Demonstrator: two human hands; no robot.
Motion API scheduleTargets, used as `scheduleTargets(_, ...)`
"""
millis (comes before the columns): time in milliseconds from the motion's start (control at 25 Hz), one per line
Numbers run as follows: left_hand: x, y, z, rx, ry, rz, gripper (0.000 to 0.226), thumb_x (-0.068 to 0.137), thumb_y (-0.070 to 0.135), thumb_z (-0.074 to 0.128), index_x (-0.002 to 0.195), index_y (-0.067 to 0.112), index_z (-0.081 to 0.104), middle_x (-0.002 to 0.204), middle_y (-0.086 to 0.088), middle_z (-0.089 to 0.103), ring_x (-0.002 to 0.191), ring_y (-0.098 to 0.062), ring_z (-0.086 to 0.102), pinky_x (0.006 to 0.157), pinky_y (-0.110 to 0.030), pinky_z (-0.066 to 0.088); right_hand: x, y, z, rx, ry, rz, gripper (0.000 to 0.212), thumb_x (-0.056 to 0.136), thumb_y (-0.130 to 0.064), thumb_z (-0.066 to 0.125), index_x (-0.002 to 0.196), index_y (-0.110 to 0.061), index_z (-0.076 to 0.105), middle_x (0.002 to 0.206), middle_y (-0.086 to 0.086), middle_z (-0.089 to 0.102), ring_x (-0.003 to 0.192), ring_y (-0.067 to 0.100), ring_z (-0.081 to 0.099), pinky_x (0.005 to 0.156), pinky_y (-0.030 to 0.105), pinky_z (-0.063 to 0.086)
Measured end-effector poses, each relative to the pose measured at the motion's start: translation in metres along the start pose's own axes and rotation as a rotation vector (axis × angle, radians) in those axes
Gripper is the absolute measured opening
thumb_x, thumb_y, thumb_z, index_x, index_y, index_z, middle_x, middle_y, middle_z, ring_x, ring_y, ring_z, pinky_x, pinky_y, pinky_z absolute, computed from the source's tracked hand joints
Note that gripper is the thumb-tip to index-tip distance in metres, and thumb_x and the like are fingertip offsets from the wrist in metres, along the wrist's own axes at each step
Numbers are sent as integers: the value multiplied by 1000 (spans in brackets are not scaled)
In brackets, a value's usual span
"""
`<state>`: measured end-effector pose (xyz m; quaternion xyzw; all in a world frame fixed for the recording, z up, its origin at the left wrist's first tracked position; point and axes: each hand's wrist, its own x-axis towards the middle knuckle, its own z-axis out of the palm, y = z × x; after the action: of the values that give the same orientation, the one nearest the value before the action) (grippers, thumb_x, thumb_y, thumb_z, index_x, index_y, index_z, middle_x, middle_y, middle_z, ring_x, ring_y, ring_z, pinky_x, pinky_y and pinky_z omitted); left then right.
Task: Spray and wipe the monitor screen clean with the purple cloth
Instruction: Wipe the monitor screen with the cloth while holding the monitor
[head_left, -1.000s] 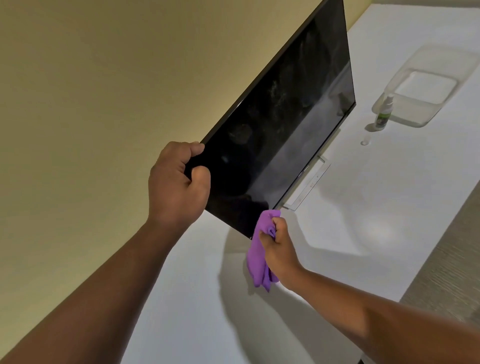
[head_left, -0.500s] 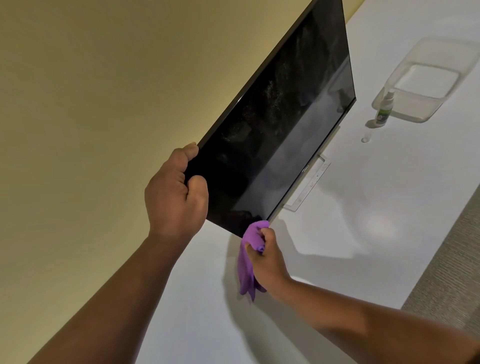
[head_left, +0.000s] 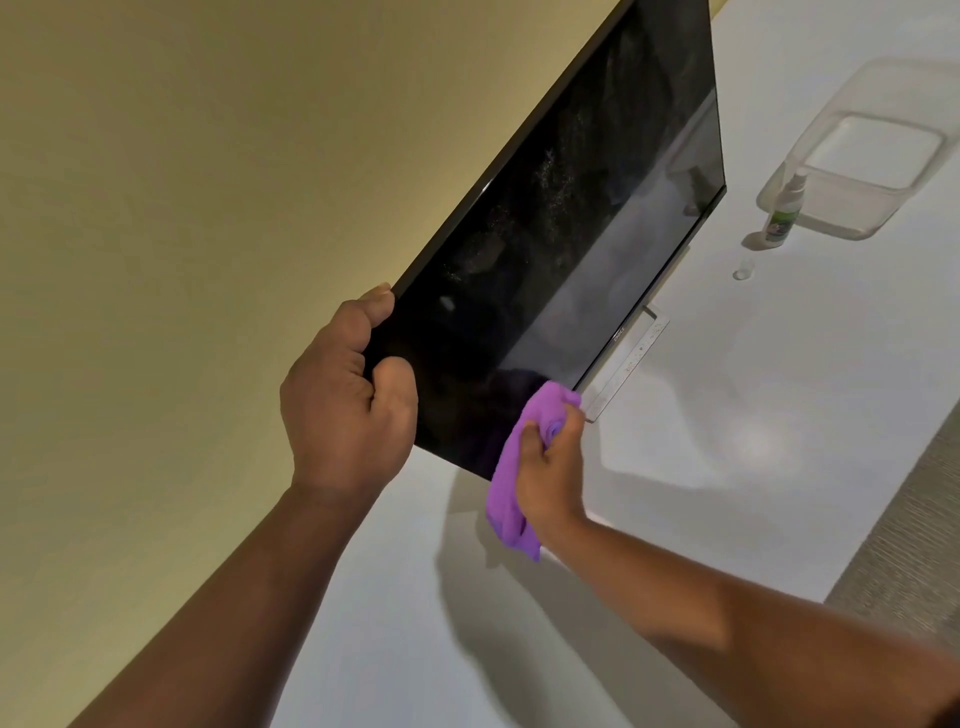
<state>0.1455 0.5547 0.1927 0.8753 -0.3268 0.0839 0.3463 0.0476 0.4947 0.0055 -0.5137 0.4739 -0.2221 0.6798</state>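
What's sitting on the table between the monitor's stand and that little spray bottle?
In the head view, only a small clear cap lies on the white table between the monitor stand and the spray bottle; the rest is bare.

A plain indoor room, likely an office or home desk corner. A white tabletop (head_left: 753, 519) against a bare yellowish wall (head_left: 208, 208) carries a monitor (head_left: 571, 234), and grey textured flooring (head_left: 914, 530) lies beside it.
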Motion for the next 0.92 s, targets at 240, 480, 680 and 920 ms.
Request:
scheduleTargets(240, -1, -3, 2, -4, 4, 21, 53, 78, 11, 45, 126, 16, 67, 133, 12, 66, 128, -2, 57, 107, -30, 49, -21, 24, -2, -70, -275, 184, 34, 109, -23, 42, 140, -27, 29, 89, -1, 55, 77, 6, 58, 61, 16, 45)
scheduleTargets(480, -2, -2, 1, -10, 4, 11, 54, 78, 10, 46, 127, 16, 68, 134, 12, 66, 128, -2, 57, 107, -30, 48, 41, -21, -18, 33, 68, 172, 22, 106, -20, 45, 126, -25, 37, 102, -4, 52, 89, 15, 56, 65, 25, 45)
scheduleTargets(680, -3, -1, 3, -4, 17, 11, 54, 78, 12, 46, 127, 18, 67, 134, 13, 66, 127, -3, 59, 106, -32, 50, -19, 13, 0, -95, -157, 203, 49, 109, -25, 42, 154, -24, 22, 105, -1, 58, 89, 16, 61, 73, 19, 47)
scheduleTargets(920, -4, 0, 5, 30, 22, 17, 56, 77, 16, 46, 129, 19, 66, 135, 13, 65, 125, -5, 59, 104, -35, 51, 6, 10, -19, 39, -209, 316, 28, 106, -17, 47, 130, -29, 37, 110, 5, 57, 91, 13, 59, 73, 30, 51)
